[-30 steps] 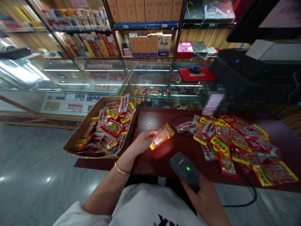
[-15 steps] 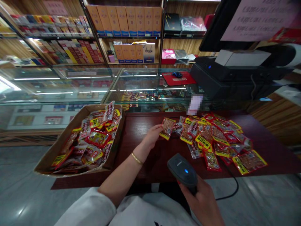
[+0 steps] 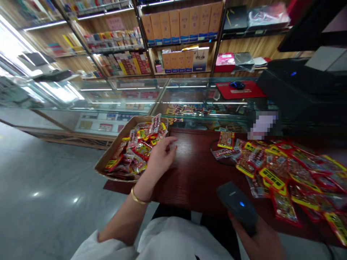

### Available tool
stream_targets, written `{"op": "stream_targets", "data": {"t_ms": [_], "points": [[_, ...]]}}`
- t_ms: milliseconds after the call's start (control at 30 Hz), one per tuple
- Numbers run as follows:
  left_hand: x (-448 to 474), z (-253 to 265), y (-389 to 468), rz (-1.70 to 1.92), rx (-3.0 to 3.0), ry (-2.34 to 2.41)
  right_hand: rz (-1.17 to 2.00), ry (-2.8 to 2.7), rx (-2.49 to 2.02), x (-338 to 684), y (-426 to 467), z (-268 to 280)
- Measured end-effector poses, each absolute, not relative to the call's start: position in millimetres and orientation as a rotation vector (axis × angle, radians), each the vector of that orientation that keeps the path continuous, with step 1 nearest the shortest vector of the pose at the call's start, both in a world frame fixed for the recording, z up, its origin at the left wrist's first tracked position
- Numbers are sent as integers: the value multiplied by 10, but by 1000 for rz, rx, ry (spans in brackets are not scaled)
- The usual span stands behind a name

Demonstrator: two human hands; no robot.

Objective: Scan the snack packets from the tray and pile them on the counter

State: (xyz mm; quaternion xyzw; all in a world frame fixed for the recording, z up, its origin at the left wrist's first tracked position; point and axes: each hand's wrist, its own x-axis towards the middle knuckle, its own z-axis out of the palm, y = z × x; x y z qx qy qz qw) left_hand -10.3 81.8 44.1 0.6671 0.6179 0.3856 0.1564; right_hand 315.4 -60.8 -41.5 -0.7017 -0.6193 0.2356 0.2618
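Observation:
My left hand, with a gold bangle at its wrist, hovers by the right side of a cardboard box. Its fingers are apart and nothing is in them. Inside the box lie several snack packets in red, yellow and clear wrapping. My right hand grips a black barcode scanner with a lit blue light, above the front edge of the dark red table. A small snack packet lies toward the table's back, left of a heap of similar packets.
Behind the dark wooden table stands a glass display counter. On it are a red mat with a mouse and dark checkout equipment. Shelves with boxes line the wall.
My left hand has let go of the snack packet, which now lies at the heap's left, and has moved left to the box. The scanner stays in my right hand. The view has swung left.

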Motion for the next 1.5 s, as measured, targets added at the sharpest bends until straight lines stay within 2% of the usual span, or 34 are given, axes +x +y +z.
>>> {"op": "stream_targets", "data": {"t_ms": [100, 233, 433, 533, 667, 767, 867, 1000, 1300, 1500], "points": [[-800, 534, 638, 675, 2028, 2202, 657, -1673, -1863, 3032, -559, -363], [-1277, 447, 634, 113, 2172, 2270, 692, -1770, -1777, 2932, -484, -293], [-1278, 480, 799, -160, 2280, 2266, 705, -1911, -1723, 2973, -437, -350], [-1305, 674, 788, -22, 2316, 2328, 722, -1886, -1736, 2979, -478, -350], [-1173, 945, 653, 610, 2123, 2215, 681, -1721, -1807, 2930, -547, -286], [-786, 969, 563, 941, 1858, 1875, 662, -1656, -1821, 2909, -557, -235], [-296, 777, 559, 871, 1820, 1511, 644, -1650, -1807, 2929, -543, -205], [138, 382, 663, 736, 1744, 1469, 623, -1715, -1756, 2988, -545, -194], [329, -80, 797, 1041, 1037, 1286, 707, -1809, -1764, 3058, -569, -326], [353, -123, 780, 1082, 954, 1301, 781, -1739, -1718, 2880, -566, -216]]}}
